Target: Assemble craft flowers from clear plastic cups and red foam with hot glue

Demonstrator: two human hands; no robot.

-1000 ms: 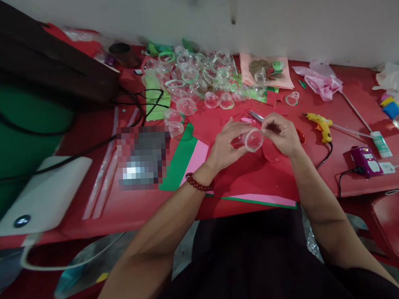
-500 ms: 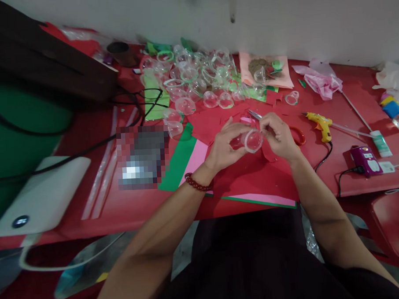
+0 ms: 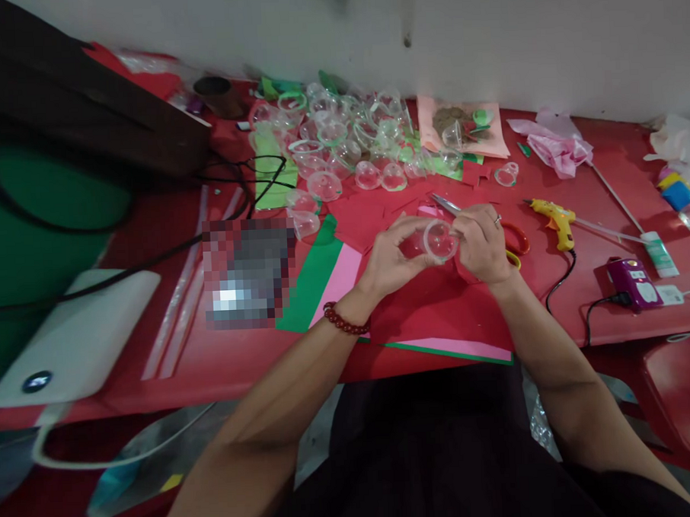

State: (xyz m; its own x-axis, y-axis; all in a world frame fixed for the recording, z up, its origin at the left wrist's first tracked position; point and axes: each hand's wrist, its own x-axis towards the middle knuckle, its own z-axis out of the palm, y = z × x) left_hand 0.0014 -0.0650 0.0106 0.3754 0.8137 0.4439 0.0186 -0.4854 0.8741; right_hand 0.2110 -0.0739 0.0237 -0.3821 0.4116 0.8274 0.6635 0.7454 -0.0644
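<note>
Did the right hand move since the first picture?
Yes, a little: against the yellow glue gun, the right hand has turned and shifted left, uncovering more of the scissors' handles.

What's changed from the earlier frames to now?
Right hand rolled beside the clear cup, its ring now showing, and shifted slightly left, uncovering more of the scissors handles. No visible pick-up or release. Left hand still holds the cup; glue gun and cup pile unchanged.
</note>
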